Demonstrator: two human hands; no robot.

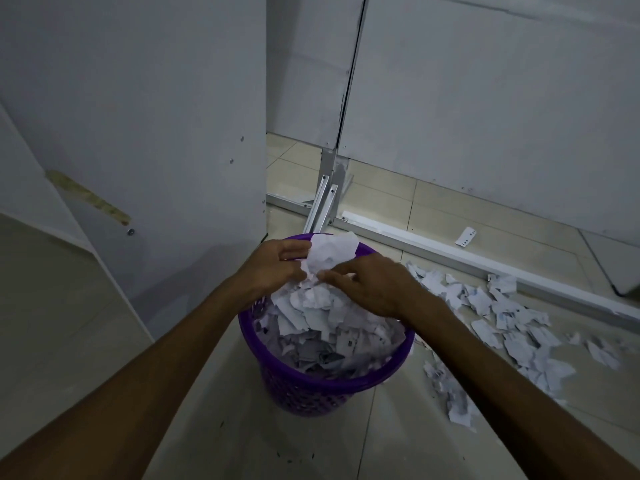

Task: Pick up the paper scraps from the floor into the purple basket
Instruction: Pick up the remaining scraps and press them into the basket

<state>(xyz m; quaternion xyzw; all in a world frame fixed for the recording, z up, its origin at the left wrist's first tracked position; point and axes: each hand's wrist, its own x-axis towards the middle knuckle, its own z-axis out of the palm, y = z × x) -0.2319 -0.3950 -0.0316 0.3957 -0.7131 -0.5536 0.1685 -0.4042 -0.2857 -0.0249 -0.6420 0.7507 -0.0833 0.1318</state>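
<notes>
A purple basket (322, 384) with a perforated wall stands on the tiled floor at the centre, heaped above its rim with white paper scraps (322, 327). Both hands are over its far side. My left hand (277, 265) grips a crumpled bunch of scraps (330, 252) from the left. My right hand (372, 284) pinches the same bunch from the right, just above the heap. More torn scraps (512, 317) lie spread on the floor to the right of the basket.
A grey panel (145, 133) stands close to the left of the basket. Partition walls (485, 116) close off the back. A white metal rail (450, 252) and a bracket (323, 202) lie on the floor behind the basket. A small white strip (465, 236) lies past the rail.
</notes>
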